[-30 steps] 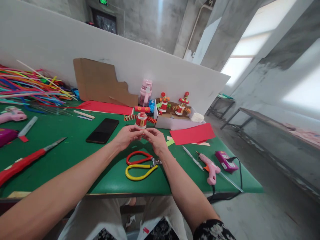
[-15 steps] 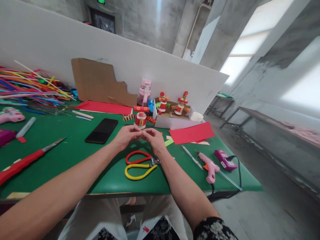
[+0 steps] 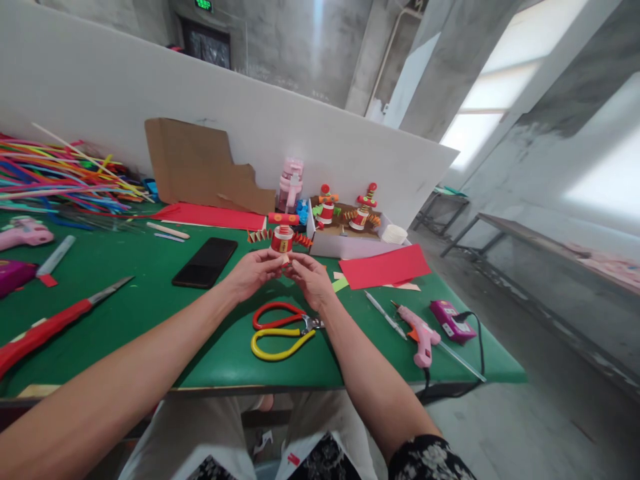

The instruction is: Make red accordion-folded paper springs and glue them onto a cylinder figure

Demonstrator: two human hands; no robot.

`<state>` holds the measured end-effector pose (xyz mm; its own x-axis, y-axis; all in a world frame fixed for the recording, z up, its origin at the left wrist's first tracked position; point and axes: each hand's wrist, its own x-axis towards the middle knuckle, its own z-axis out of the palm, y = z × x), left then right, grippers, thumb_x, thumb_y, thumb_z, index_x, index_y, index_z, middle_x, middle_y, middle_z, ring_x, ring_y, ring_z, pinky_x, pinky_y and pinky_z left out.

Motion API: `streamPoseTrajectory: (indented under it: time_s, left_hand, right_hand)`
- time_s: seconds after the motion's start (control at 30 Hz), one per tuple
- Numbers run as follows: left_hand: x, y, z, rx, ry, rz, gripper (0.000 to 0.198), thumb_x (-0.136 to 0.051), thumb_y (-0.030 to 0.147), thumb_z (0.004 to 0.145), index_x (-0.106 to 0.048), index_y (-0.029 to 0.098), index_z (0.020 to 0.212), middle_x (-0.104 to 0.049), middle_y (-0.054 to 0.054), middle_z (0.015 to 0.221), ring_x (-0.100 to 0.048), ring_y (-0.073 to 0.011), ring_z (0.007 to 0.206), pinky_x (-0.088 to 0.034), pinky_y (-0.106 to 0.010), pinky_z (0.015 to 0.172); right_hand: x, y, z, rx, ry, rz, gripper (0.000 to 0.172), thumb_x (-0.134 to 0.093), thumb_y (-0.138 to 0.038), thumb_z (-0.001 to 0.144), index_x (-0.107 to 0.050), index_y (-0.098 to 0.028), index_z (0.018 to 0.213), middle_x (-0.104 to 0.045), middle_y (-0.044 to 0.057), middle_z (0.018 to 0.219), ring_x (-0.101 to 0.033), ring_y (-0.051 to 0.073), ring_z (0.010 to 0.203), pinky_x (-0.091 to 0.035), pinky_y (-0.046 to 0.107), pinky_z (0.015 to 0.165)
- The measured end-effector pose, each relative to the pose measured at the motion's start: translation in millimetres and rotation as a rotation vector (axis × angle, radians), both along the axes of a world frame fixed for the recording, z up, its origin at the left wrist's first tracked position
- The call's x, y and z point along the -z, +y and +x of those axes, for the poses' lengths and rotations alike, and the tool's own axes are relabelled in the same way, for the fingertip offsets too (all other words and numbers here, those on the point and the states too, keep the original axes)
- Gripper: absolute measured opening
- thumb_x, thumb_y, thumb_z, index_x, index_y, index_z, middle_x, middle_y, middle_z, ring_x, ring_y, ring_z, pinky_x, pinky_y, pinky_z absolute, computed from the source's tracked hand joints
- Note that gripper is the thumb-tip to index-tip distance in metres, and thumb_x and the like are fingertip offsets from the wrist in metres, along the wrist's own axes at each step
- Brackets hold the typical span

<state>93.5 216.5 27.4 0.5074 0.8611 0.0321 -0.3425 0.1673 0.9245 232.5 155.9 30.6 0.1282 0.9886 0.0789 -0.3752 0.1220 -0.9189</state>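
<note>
I see a small pale piece (image 3: pixel 285 261) pinched between the fingers of left hand (image 3: pixel 254 273) and right hand (image 3: pixel 311 280), near the red-and-white figure (image 3: pixel 282 241)

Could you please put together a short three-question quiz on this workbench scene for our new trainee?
1. True or false: the phone lies on the right hand's side of the cutting tool.
2. Multiple choice: what is at the meeting fingertips of the right hand and the left hand?
A) a glue gun
B) a small piece
C) a white pen
3. Count: how many figures are in the open box?

Key:
1. False; it lies on the left hand's side.
2. B; its exact shape is too small to tell.
3. Two.
</note>
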Motion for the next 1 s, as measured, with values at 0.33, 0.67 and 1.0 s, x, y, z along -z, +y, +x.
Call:
streamPoseTrajectory:
  time_s: [0.33, 0.67, 1.0]
  left_hand:
    - [2.6, -0.1, 1.4, -0.124, 0.106, 0.289, 0.042, -0.084, 0.048, 0.057, -0.061, 0.018, 0.075, -0.066, 0.0, 0.07, -0.061, -0.0141, 0.066, -0.049, -0.028, 0.067]
    - [3.5, 4.4, -1.8, -0.12, 0.319, 0.53, 0.044, -0.075, 0.047, 0.066, -0.072, 0.017, 0.099, -0.075, -0.008, 0.094, -0.068, -0.0229, 0.086, -0.051, -0.035, 0.083]
    - [2.3, 1.6, -0.1, -0.212, 0.241, 0.412, 0.046, -0.077, 0.058, 0.061, -0.071, 0.016, 0.081, -0.074, -0.007, 0.081, -0.065, -0.0207, 0.078, -0.051, -0.031, 0.073]
  right_hand:
    - [6.0, 2.2, -1.2, 0.03, 0.024, -0.057, 0.035, -0.087, -0.035, 0.057, -0.071, -0.02, 0.084, -0.073, -0.001, 0.075, -0.068, 0.013, 0.071, -0.057, 0.03, 0.082]
    - [11.2, 8.4, 1.3, 0.09, 0.178, -0.147, 0.03, -0.086, -0.027, 0.061, -0.061, -0.021, 0.076, -0.074, 0.0, 0.077, -0.073, 0.017, 0.075, -0.061, 0.033, 0.079]
    - [12.7, 7.4, -3.8, 0.102, 0.136, -0.154, 0.032, -0.086, -0.026, 0.062, -0.059, -0.02, 0.078, -0.071, -0.001, 0.069, -0.071, 0.015, 0.064, -0.061, 0.029, 0.071]
